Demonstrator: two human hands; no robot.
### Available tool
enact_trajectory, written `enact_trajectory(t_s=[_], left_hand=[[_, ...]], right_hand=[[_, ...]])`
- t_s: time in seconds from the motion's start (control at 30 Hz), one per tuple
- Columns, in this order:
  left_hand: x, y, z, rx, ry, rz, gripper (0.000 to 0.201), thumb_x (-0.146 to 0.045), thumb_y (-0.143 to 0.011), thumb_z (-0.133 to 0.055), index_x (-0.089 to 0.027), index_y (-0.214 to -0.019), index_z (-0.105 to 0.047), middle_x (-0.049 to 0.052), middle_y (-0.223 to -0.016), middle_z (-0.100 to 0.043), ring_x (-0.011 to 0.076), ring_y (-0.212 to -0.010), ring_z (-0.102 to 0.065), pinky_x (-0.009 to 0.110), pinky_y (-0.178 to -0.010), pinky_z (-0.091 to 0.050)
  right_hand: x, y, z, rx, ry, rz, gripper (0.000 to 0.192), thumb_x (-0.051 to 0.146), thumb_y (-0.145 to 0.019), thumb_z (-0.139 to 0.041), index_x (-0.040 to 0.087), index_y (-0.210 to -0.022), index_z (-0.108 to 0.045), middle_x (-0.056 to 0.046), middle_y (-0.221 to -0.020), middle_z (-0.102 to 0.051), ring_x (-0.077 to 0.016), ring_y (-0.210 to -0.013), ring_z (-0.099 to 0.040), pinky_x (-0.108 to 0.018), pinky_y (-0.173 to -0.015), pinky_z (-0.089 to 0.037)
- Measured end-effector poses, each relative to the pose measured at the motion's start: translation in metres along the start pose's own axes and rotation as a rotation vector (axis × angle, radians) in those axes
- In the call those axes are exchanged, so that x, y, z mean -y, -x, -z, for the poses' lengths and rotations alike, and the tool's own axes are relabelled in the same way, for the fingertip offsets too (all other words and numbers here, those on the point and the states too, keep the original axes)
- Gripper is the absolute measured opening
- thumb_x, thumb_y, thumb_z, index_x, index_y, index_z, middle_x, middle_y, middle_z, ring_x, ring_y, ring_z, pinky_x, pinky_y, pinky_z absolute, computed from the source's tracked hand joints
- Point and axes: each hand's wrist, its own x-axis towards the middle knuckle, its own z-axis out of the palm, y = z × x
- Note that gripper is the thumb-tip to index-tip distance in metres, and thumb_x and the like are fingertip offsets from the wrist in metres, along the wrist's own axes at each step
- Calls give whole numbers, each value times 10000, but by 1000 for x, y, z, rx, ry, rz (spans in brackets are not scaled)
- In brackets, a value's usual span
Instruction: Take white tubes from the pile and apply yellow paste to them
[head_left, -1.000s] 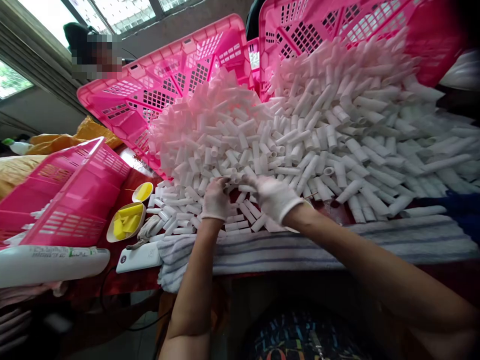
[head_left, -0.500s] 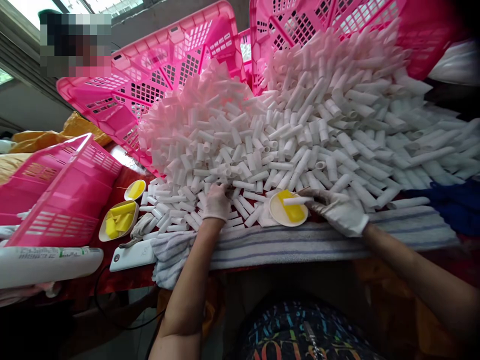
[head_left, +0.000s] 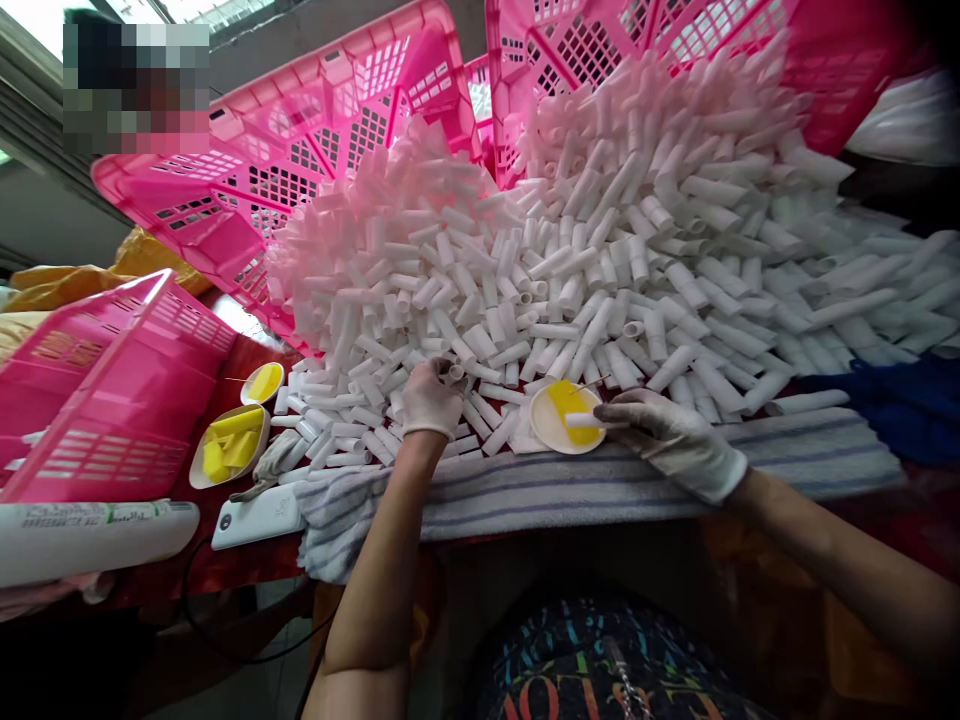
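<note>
White device (head_left: 259, 518) at near left, lies flat. Grey cloth (head_left: 275, 458), bunched just behind it. Farther left, white container (head_left: 97, 540) on its side, bears printed label; pinkish cloth (head_left: 56, 595) underneath. Dark cable (head_left: 217, 655), hangs in a loop below table edge. Back left: crumpled orange bag (head_left: 142, 252), beige sack (head_left: 15, 335) just in front, cut off by view edge. Dark blue cloth (head_left: 892, 400) at far right, bunched; white plastic bag (head_left: 911, 120) farther back. Top left: another person (head_left: 105, 60), head blurred out, near bright window (head_left: 232, 10).

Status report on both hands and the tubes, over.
Right hand: holding white tube over dish. Left hand: at another tube, grip unclear. Loose tubes lie between hands.
</note>
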Motion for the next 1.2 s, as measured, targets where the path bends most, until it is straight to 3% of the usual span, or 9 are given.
enact_trajectory(t_s=[0.1, 0.23, 0.33, 0.5, 0.6, 0.7, 0.83, 0.97, 1.2], left_hand=[[-9, 13, 12, 40, 292, 76, 313, -221, -734, -737, -193, -1022, -620, 16, -898, -696, 170, -819, -658, 306, -842, -531], [-17, 32, 17, 78, 462, 42, 291, -175, -715, -720, -199, -985, -615, 20, -966, -696, 160, -900, -655, 300, -899, -514], [-19, 48, 9, 120, 529, 128, 246, -213, -680, -763, -195, -831, -570, -6, -823, -649, 153, -796, -632, 314, -844, -519], [-32, 71, -6, 161, 687, 189, 287, -197, -668, -789, -189, -855, -572, 7, -855, -680, 154, -818, -666, 317, -855, -542], [-44, 82, -9, 244, 749, 154, 278, -181, -700, -775, -176, -954, -661, 63, -994, -744, 190, -947, -706, 340, -940, -547], [-51, 89, -11, 289, 772, 174, 287, -260, -679, -827, -172, -920, -698, 71, -981, -761, 220, -949, -723, 375, -956, -556], [-55, 96, -16, 319, 878, 221, 381, -344, -627, -884, -181, -914, -695, 63, -993, -762, 220, -950, -727, 379, -940, -565], [-64, 101, -18, 407, 988, 269, 383, -293, -595, -903, -174, -897, -698, 57, -949, -756, 205, -909, -716, 347, -879, -575], [-75, 108, -20, 434, 1132, 278, 376, -278, -573, -917, -196, -850, -676, 26, -901, -732, 176, -849, -687, 324, -839, -574]], right_hand=[[1, 5, -2, -30, -40, -3, 450, 492, -871, -684, 251, -1251, -699, -62, -1240, -722, -282, -1143, -693, -421, -1054, -565], [0, 8, -6, -85, -13, 87, 302, 495, -906, -636, 275, -1063, -769, -61, -956, -744, -251, -884, -730, -396, -852, -632], [-5, 9, -6, -59, 52, 158, 237, 455, -876, -683, 281, -1002, -784, -56, -878, -696, -229, -797, -697, -377, -761, -621], [-13, 10, -8, -24, -23, 83, 382, 487, -898, -656, 293, -1222, -711, -63, -1088, -731, -272, -999, -704, -442, -964, -586], [-7, 9, -7, -24, 16, 68, 285, 495, -880, -661, 279, -1027, -775, -62, -927, -712, -251, -844, -697, -419, -827, -609], [3, 11, -2, -34, 47, 70, 271, 514, -827, -706, 253, -847, -778, -63, -902, -676, -219, -796, -662, -371, -748, -595], [23, 16, 7, -125, -158, -31, 346, 589, -721, -796, 251, -744, -725, -63, -939, -667, -216, -853, -666, -357, -782, -610], [51, 15, 9, -245, -395, -229, 432, 604, -630, -864, 275, -870, -717, -55, -979, -709, -233, -926, -690, -369, -828, -630], [69, 8, 3, -187, -485, -347, 546, 606, -582, -877, 211, -916, -701, -46, -862, -692, -126, -611, -584, -264, -525, -523]])
